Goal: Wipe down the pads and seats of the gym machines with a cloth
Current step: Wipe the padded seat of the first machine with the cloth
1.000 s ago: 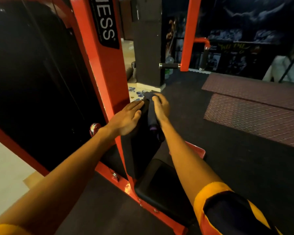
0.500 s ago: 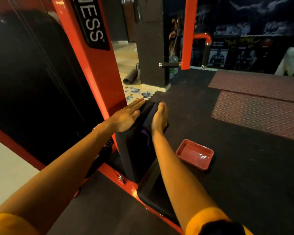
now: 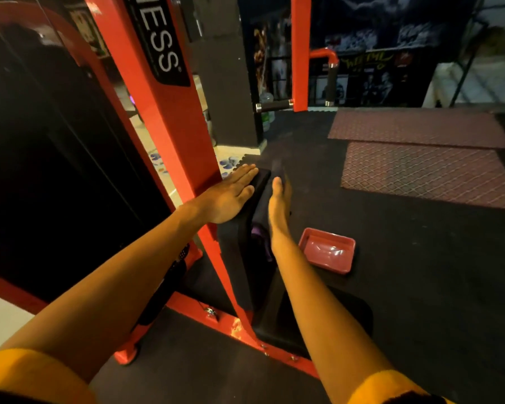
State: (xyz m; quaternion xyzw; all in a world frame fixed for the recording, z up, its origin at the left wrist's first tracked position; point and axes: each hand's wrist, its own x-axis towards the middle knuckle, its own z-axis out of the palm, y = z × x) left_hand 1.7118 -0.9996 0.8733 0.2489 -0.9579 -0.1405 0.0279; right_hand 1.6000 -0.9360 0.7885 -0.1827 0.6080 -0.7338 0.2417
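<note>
A black upright back pad (image 3: 233, 249) is fixed to the red machine frame (image 3: 169, 118), with a black seat (image 3: 353, 313) below it. My left hand (image 3: 231, 196) lies flat with straight fingers against the pad's top left edge. My right hand (image 3: 279, 205) presses a dark cloth with a purple patch (image 3: 258, 237) against the pad's front face. The cloth is mostly hidden under the hand and forearm.
A red plastic tray (image 3: 327, 252) sits on the dark rubber floor just right of the pad. Two reddish patterned mats (image 3: 420, 170) lie farther right. A red post with black handles (image 3: 301, 53) stands behind. Dark panels fill the left.
My right hand has stayed on the pad's front face with the cloth, its fingertips now a little below the top edge. The left hand stays flat on the pad's top. The view shifted.
</note>
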